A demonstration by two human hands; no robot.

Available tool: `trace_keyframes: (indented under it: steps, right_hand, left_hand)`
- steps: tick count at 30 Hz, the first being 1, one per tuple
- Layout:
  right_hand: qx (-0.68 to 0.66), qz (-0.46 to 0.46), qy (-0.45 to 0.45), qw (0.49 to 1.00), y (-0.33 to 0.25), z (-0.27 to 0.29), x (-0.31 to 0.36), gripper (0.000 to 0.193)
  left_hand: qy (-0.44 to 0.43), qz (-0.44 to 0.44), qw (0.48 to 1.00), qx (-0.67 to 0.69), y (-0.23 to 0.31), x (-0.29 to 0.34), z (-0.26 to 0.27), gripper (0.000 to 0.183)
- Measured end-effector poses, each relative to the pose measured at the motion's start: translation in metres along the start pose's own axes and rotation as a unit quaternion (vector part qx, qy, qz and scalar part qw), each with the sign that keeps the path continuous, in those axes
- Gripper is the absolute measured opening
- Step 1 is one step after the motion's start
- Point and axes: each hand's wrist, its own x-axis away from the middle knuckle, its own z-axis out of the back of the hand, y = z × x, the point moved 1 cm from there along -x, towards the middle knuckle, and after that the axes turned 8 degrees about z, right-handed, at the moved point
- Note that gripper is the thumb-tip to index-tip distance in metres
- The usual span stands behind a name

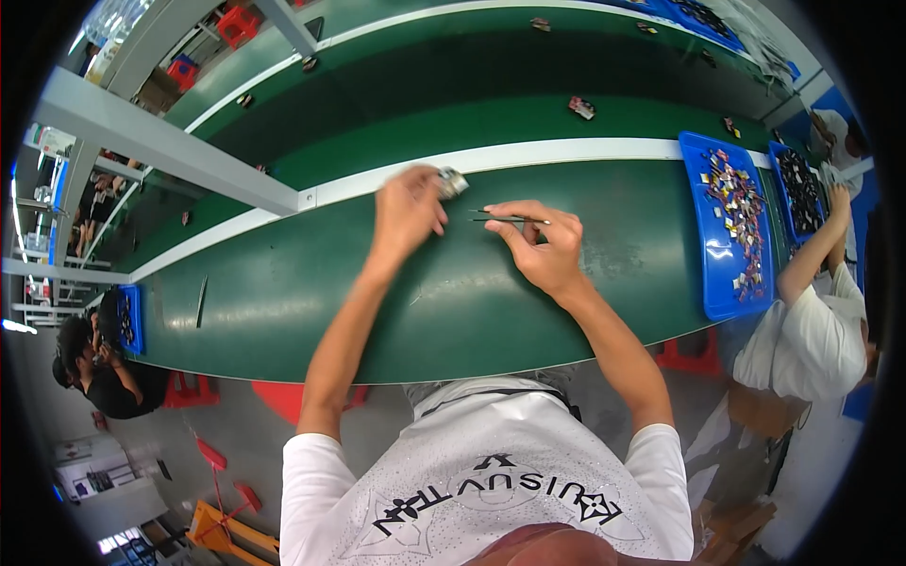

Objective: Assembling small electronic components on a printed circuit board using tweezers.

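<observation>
Over the green workbench (444, 321) my left hand (406, 215) pinches a small pale-and-dark part (454, 182) near the white rail. Motion blur hides the part's exact kind. To its right, my right hand (549, 250) grips a pair of thin tweezers (519, 221) between thumb and fingers. Their tips point left, toward my left hand, and stay apart from the part. Nothing shows between the tips.
At right lies a blue tray (714, 300) of small colourful pieces; a second blue tray (785, 208) holds black parts. Past the white rail (566, 151), a green belt carries scattered small parts (581, 108). A thin metal tool (202, 300) lies left. Co-workers sit at both sides.
</observation>
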Motion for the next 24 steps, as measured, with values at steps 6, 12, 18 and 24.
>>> trace_keyframes:
  steps: [6,12,18,24]
  right_hand:
    - [0.008,0.016,0.019,1.0,0.002,0.0,0.0,0.016]
    - [0.01,0.052,0.025,0.998,0.007,0.003,0.001,0.015]
    - [0.008,0.063,0.0,0.998,0.008,-0.003,0.007,0.01]
    - [0.001,0.07,-0.029,0.997,0.002,-0.005,0.007,0.01]
  left_hand:
    - [0.153,-0.021,0.978,-0.14,-0.011,-0.125,0.046,0.025]
    - [0.273,-0.054,0.814,-0.51,0.02,-0.153,0.036,0.028]
    - [-0.117,-0.089,0.966,-0.212,0.079,-0.178,-0.089,0.025]
    - [-0.214,-0.029,0.962,-0.167,0.077,-0.197,-0.157,0.018]
